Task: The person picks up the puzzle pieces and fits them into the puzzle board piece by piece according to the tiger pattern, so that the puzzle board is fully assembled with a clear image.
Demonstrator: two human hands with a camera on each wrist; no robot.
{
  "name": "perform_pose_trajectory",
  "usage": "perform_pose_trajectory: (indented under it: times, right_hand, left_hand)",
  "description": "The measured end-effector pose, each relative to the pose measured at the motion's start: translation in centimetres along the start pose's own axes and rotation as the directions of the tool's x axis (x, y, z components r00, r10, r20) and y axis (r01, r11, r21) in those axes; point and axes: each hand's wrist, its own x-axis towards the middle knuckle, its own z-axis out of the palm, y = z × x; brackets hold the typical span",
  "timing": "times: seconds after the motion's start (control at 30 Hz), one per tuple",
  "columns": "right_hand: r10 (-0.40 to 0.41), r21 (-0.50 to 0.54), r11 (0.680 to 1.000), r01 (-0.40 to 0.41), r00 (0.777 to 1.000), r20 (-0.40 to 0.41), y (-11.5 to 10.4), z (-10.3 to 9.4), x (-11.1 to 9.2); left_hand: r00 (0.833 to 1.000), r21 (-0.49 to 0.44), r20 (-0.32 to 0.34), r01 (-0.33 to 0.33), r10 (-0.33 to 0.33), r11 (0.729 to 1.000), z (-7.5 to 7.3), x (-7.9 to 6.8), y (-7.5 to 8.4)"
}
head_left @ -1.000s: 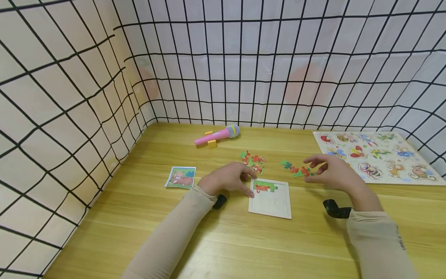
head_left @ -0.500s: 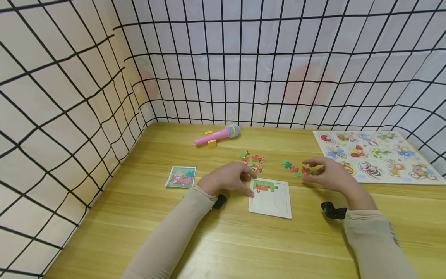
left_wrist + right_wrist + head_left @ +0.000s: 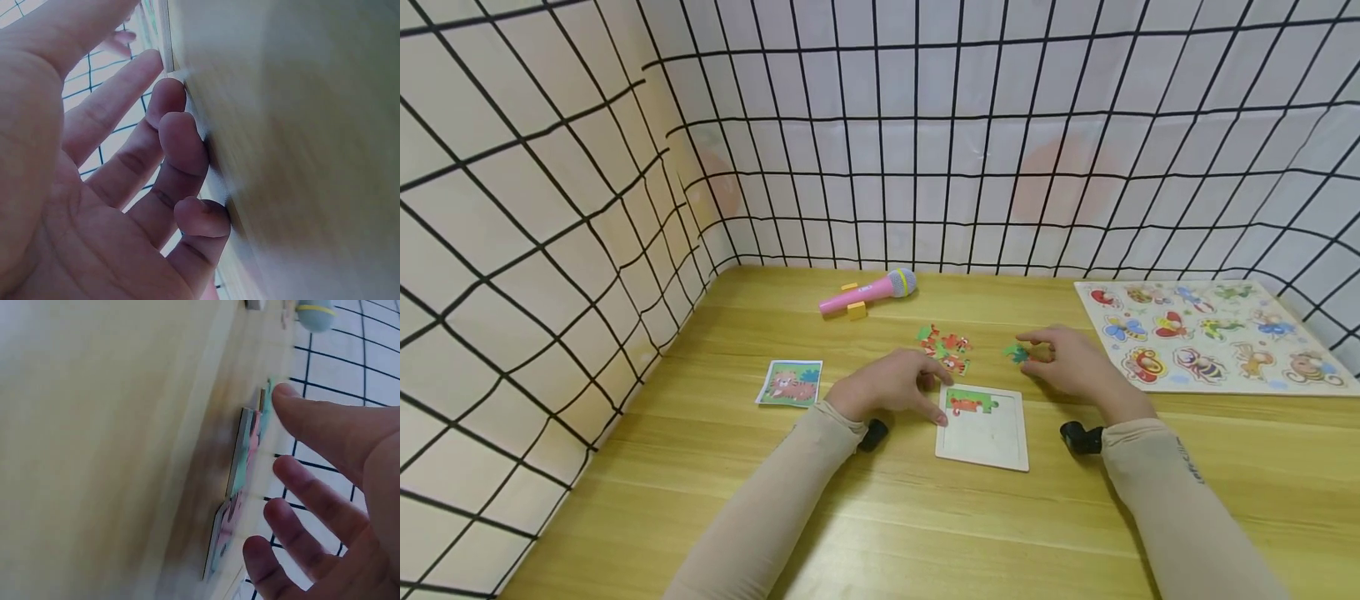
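Okay, clock as the seated person has it, 12 pointing away. Puzzle tray [image 3: 981, 442] flat on the table [image 3: 850, 517], a few fitted pieces [image 3: 967, 403] in its 11 o'clock corner. Green piece [image 3: 1017, 355] lies at the tray's 1 o'clock; loose pile [image 3: 951, 343] at 11. Right hand [image 3: 1071, 360] is over the green piece, thumb and index parted on its 4 and 1 o'clock sides; thumb at or just beside it, contact unclear, no grip. Left hand [image 3: 891, 383] is loose, thumb and index resting at the tray's 9 and 11 o'clock edge.

Handling, my guess: piece is light, stiff, thin, probably card or wood; knobs might chip if bent. Smooth face may slide, so pinch opposite side edges, not the face. Tray looks rigid and light, likely to skid; rim's the place to hold.
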Motion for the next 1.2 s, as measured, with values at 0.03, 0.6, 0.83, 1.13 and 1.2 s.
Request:
perform_pose_trajectory:
  times: [0.03, 0.6, 0.83, 1.13, 1.2]
  right_hand:
    - [-0.005, -0.013, 1.0, 0.005, 1.0, 0.004, -0.1, 0.0, 0.3]
    - [-0.037, -0.048, 0.998, 0.041, 0.996, 0.078, -1.2, 0.1, 1.5]
    - [-0.024, -0.061, 0.998, 0.03, 0.996, 0.087, -1.3, 0.0, 1.3]
    - [0.033, -0.012, 0.999, -0.033, 0.999, 0.024, -0.9, 0.3, 0.7]
    - [0.026, 0.0, 1.0, -0.026, 1.0, 0.002, -0.8, 0.4, 0.6]
  left_hand:
    - [1.0, -0.003, 0.0, 0.0, 0.0, 1.0, 0.0, 0.0, 0.0]
    - [0.999, 0.037, -0.007, -0.032, 0.032, 0.999, 0.1, 0.0, 0.0]
    - [1.0, 0.025, -0.007, -0.03, 0.03, 0.999, 0.1, 0.0, 0.0]
    - [0.999, 0.028, -0.007, -0.034, 0.034, 0.999, 0.1, -0.1, 0.2]
    - [0.999, 0.032, -0.007, -0.032, 0.032, 0.999, 0.0, -0.1, 0.2]
